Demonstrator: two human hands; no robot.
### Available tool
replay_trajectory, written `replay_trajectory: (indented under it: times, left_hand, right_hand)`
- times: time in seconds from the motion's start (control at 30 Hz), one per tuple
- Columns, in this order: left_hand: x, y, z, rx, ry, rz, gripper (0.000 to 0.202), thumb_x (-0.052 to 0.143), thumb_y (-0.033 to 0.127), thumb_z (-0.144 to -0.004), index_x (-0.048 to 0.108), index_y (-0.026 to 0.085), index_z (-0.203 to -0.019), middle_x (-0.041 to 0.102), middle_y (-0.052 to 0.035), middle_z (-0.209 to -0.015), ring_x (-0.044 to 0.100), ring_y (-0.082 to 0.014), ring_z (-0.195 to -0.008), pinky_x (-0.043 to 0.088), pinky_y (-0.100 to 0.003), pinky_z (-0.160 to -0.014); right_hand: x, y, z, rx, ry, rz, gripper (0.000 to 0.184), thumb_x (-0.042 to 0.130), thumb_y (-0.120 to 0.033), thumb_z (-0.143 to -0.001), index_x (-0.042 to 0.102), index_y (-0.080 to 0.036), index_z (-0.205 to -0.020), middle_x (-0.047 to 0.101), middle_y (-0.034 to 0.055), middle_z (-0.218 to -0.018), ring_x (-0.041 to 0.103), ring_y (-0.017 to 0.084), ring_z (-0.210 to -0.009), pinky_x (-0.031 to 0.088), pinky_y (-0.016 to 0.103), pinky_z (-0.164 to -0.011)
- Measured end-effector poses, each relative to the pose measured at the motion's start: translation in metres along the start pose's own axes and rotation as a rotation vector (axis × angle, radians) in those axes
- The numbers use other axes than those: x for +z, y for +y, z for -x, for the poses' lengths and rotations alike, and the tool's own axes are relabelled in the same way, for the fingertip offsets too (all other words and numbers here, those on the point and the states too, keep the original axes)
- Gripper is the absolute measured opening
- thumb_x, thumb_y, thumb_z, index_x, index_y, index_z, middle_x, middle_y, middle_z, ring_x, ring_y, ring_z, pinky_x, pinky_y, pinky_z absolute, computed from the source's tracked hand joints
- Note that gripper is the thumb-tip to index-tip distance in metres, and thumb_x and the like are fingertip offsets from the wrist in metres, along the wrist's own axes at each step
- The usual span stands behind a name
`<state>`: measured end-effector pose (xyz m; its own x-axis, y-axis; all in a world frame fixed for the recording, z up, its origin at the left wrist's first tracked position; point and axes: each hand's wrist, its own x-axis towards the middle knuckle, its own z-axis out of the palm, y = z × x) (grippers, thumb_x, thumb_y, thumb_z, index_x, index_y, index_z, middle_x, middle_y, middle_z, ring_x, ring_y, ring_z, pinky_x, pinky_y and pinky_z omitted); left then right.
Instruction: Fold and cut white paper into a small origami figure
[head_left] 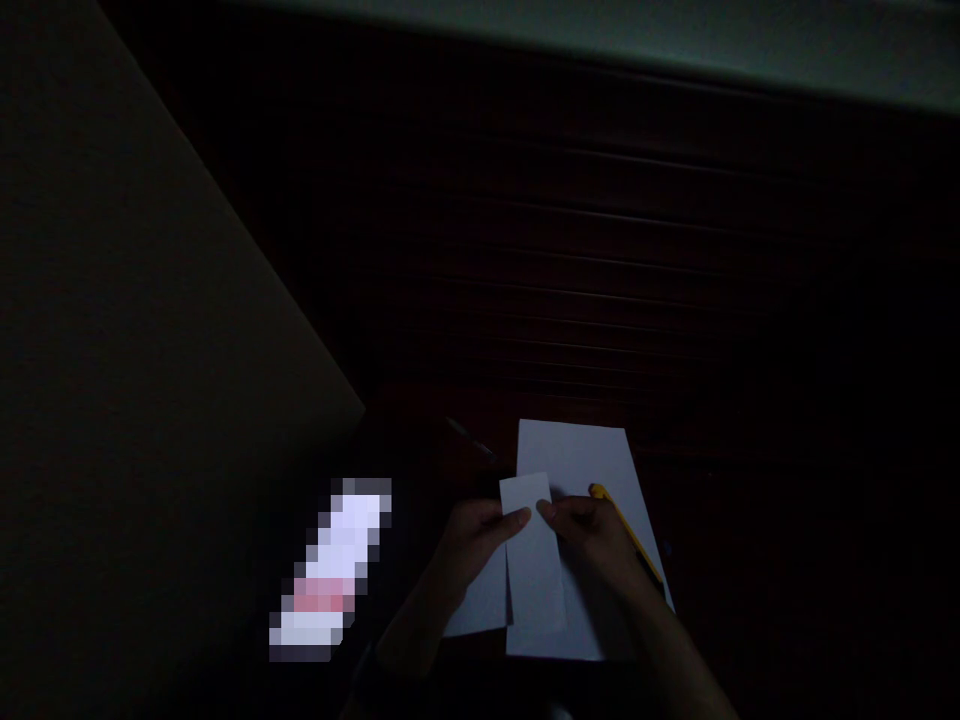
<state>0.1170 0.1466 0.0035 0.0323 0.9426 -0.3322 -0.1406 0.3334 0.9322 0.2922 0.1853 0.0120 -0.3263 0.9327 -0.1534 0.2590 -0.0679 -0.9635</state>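
In the head view, the work in hand looks like handling a narrow white paper strip (pixel 534 580), held up in front of the person, over a larger white sheet (pixel 574 455). With the strip as the dial's centre, the left hand (pixel 469 545) is at nine o'clock, its thumb laid across the strip's face and its fingers curled behind. The right hand (pixel 596 540) is at three, thumb and fingers closed on the strip's right edge. Both appear pinched on the paper, thumb tips near each other; the hidden fingertips cannot be made out. By judgement, the next move calls for light, even thumb pressure so the paper does not crease unevenly.

Another white sheet (pixel 476 605) lies at eight, a slim yellow-and-black tool (pixel 628 535) at three beside the right hand, a pen (pixel 471 440) at eleven, and a bright pixelated slab (pixel 337 550) at nine, well apart.
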Motion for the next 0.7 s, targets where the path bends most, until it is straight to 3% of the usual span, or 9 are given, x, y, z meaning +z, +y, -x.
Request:
replay_trajectory:
  times: [0.2, 0.7]
  left_hand:
    - [-0.0018, -0.0025, -0.0010, 0.008, 0.030, 0.019, 0.031, 0.064, 0.040, -0.071, 0.068, 0.010, -0.077, 0.069, -0.0092, -0.073, 0.062, -0.0196, -0.063, 0.043, -0.025, -0.055]
    - [0.0005, 0.0033, 0.0028, 0.025, 0.064, 0.056, 0.034, 0.062, 0.042, -0.072, 0.068, 0.010, -0.080, 0.068, -0.0075, -0.071, 0.060, -0.0184, -0.060, 0.042, -0.024, -0.053]
  right_hand:
    - [0.0011, 0.0046, -0.0011, 0.042, -0.020, -0.034, 0.036, 0.057, -0.048, -0.074, 0.070, -0.014, -0.072, 0.068, 0.0048, -0.066, 0.061, 0.020, -0.062, 0.041, 0.026, -0.054]
    - [0.0001, -0.0038, 0.0018, 0.071, -0.003, -0.037, 0.034, 0.060, -0.046, -0.071, 0.070, -0.014, -0.065, 0.067, 0.0066, -0.063, 0.059, 0.019, -0.059, 0.041, 0.027, -0.052]
